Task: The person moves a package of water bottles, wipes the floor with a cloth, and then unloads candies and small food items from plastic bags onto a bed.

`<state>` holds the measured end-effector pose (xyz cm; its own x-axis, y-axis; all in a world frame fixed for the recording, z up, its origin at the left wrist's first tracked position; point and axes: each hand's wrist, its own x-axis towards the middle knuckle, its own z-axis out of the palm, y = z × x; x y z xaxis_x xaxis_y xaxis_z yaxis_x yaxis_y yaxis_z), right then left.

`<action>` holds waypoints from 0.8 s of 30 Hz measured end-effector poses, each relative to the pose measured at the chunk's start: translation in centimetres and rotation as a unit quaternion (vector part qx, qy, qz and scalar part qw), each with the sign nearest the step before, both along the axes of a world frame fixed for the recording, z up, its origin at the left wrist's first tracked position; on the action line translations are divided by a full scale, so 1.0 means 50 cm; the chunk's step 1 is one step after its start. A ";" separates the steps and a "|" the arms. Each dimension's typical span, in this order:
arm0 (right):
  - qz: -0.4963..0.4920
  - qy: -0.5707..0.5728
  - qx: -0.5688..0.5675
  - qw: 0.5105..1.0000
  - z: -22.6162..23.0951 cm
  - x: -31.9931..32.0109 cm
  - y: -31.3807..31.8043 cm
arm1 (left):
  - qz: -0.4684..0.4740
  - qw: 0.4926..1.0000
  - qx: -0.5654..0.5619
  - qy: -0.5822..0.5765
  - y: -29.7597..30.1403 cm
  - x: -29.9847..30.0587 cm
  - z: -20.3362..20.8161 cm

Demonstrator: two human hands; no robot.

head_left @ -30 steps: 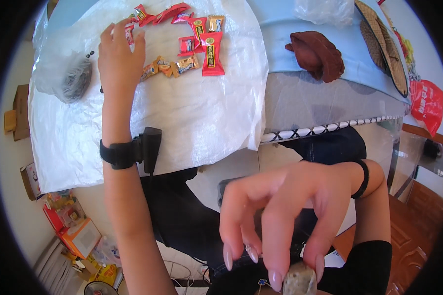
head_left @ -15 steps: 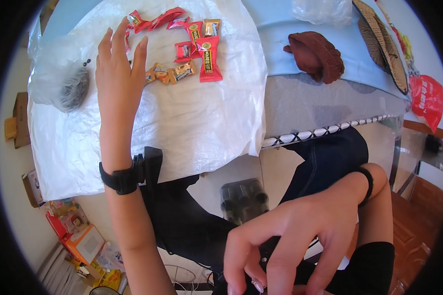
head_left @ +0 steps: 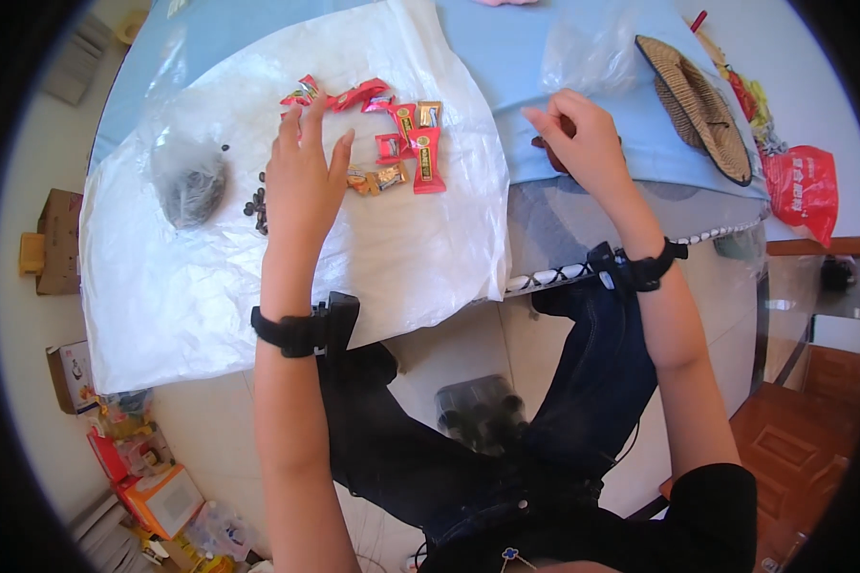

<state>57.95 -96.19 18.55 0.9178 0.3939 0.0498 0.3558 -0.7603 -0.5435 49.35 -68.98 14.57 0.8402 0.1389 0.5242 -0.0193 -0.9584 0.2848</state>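
My left hand [head_left: 306, 181] hovers over a white woven plastic sheet [head_left: 420, 248], fingers spread, holding nothing. Beyond its fingertips lie red-wrapped candies [head_left: 428, 162] and gold-wrapped ones [head_left: 392, 179] in a rough curve. Several small dark beads [head_left: 257, 208] are beside that hand, partly hidden by it. A clear plastic bag [head_left: 193, 181] with dark contents rests to their left. My right hand [head_left: 588, 143] is curled over a crumpled brown cloth item [head_left: 550, 158]; the fingers look closed on it, though their tips are hidden. Most of the cloth is covered by the hand.
A light blue cloth [head_left: 487, 86] covers the table under the sheet. At the right lie a clear plastic bag [head_left: 592, 48], a brown woven hat [head_left: 702, 110] and a red bag [head_left: 803, 196]. Boxes [head_left: 167, 501] stand on the floor at lower left.
My right hand has gone from near my lap up to the brown cloth. The whole view has shifted. Dark beads formerly mostly behind my left hand now show beside it.
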 end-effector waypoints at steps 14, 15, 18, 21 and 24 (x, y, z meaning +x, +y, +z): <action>-0.099 -0.258 -0.044 0.960 -0.039 0.020 -0.062 | -0.075 0.994 -0.068 0.047 -0.033 -0.013 0.020; -0.102 -0.239 -0.019 0.965 -0.024 0.009 -0.045 | -0.087 0.993 -0.073 0.040 -0.035 -0.015 0.020; -0.042 -0.233 -0.016 0.971 -0.038 0.019 -0.030 | -0.102 0.992 -0.071 0.008 -0.065 -0.013 0.037; 0.142 0.058 0.323 0.934 -0.081 -0.024 0.023 | -0.157 0.987 -0.008 -0.029 -0.121 -0.024 0.052; 0.065 0.452 0.539 0.708 -0.062 -0.125 0.081 | -0.225 0.972 0.063 -0.032 -0.189 -0.053 0.049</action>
<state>51.71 -92.13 15.47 0.7256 0.6587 -0.1991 -0.4791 0.2759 -0.8333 46.70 -78.42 17.01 0.7660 -0.3048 0.5660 -0.4590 -0.8758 0.1495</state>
